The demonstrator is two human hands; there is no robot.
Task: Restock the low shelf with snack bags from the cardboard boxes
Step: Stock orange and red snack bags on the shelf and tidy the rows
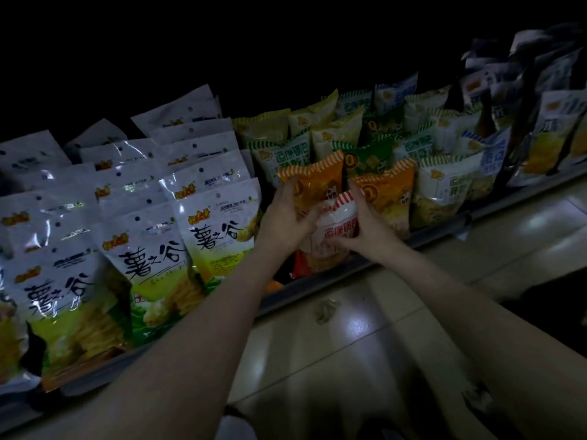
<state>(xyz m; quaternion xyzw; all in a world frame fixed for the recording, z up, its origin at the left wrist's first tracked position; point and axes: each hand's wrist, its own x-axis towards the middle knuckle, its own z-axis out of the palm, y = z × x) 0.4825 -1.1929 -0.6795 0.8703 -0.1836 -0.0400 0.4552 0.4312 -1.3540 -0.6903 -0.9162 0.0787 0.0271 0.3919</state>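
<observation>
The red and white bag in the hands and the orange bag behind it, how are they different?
The red and white bag has a red-striped top; the orange bag has an orange-striped top. The red and white bag is gripped by the right hand; the left hand holds the orange bag. The red and white bag sits lower and nearer. Both are sealed snack bags.

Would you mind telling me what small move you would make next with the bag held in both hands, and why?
Probably ease the red-and-white striped bag down and back into the gap in front of the orange bags. Both the left hand and right hand hold it upright at the front edge of the low shelf, where that row looks unfilled, so seating it seems the natural next step.
</observation>
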